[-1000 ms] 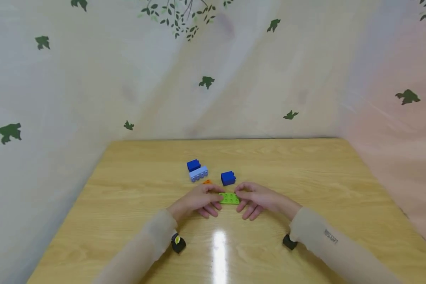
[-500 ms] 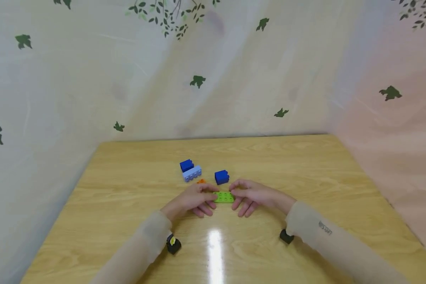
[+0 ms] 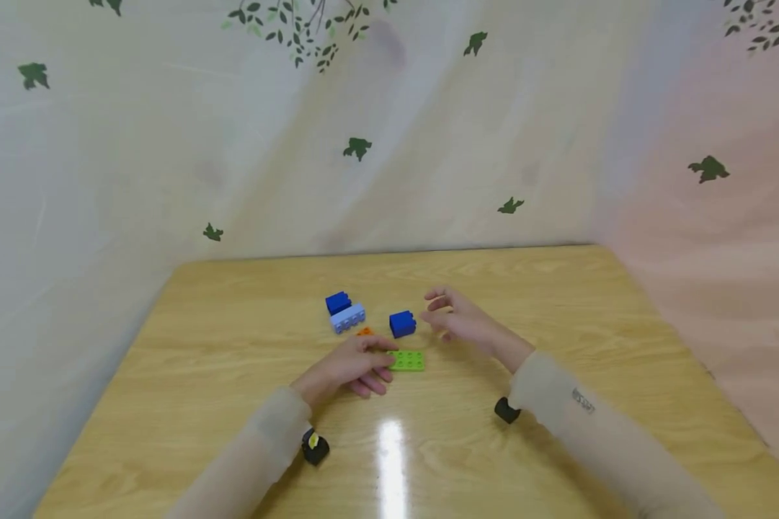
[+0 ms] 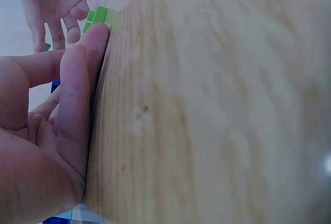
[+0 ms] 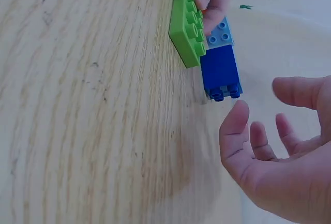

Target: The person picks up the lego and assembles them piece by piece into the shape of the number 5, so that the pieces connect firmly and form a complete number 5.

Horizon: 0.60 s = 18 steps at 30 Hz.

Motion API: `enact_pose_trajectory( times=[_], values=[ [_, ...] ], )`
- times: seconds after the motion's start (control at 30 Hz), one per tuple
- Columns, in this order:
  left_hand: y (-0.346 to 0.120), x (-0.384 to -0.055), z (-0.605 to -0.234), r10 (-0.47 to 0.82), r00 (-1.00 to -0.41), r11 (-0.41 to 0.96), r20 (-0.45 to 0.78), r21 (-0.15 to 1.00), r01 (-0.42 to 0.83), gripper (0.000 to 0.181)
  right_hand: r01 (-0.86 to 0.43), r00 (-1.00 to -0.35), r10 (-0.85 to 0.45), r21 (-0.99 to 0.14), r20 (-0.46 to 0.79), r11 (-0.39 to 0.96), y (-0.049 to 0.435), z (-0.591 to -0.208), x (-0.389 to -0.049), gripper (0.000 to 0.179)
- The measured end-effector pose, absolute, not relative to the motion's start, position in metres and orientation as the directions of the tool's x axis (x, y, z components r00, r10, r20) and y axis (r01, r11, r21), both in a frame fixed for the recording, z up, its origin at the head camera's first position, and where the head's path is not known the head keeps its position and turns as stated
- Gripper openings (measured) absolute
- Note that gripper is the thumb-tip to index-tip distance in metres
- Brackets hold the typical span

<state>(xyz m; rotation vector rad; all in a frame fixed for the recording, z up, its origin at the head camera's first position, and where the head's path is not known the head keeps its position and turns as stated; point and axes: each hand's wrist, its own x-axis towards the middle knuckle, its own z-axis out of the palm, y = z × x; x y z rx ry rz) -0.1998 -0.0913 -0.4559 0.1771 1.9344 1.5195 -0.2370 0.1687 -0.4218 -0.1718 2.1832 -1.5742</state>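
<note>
A flat lime-green toy building brick (image 3: 410, 361), studs up, lies on the table. My left hand (image 3: 349, 362) holds its left end between thumb and fingers, the thumb overlapping the edge. Just beyond the green brick is a dark blue brick (image 3: 402, 324), lying on its side with studs facing right, as the right wrist view shows too. Over to the right of that blue brick, my right hand (image 3: 463, 322) hovers above the table with fingers spread and loosely bent, nothing between them. Its thumb and fingertips (image 5: 237, 111) point toward the studded end.
Left of centre, a light blue brick (image 3: 348, 318) lies against another dark blue brick (image 3: 338, 303). A small orange piece (image 3: 364, 331) shows partly behind my left hand. Beyond the wooden table (image 3: 558, 303) hangs a pale backdrop (image 3: 415, 194) with leaf and bird prints.
My right hand has left the right end of the green brick and moved forward, beside the dark blue brick. The left hand stays at the green brick. The head view has shifted slightly.
</note>
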Motion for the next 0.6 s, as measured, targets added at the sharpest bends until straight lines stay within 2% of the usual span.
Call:
enact_pose_trajectory(
  times=[0.2,0.33,0.47,0.6],
  values=[
    [-0.091,-0.203,-0.456,0.497,-0.767,0.313,-0.407,0.908,-0.279,0.042,0.087,-0.866,-0.443,-0.944,-0.23,0.319,0.168,-0.43,-0.243,0.07],
    [-0.092,-0.203,-0.455,0.493,-0.771,0.313,-0.403,0.909,-0.276,0.042,0.034,-0.829,-0.515,-0.939,-0.218,0.342,0.163,-0.439,-0.245,0.073],
    [-0.093,-0.201,-0.455,0.489,-0.769,0.314,-0.411,0.906,-0.285,0.042,0.047,-0.81,-0.538,-0.939,-0.235,0.34,0.157,-0.444,-0.246,0.074],
    [-0.093,-0.201,-0.457,0.488,-0.769,0.312,-0.413,0.905,-0.289,0.042,0.12,-0.801,-0.537,-0.949,-0.266,0.291,0.152,-0.446,-0.246,0.074]
  ],
)
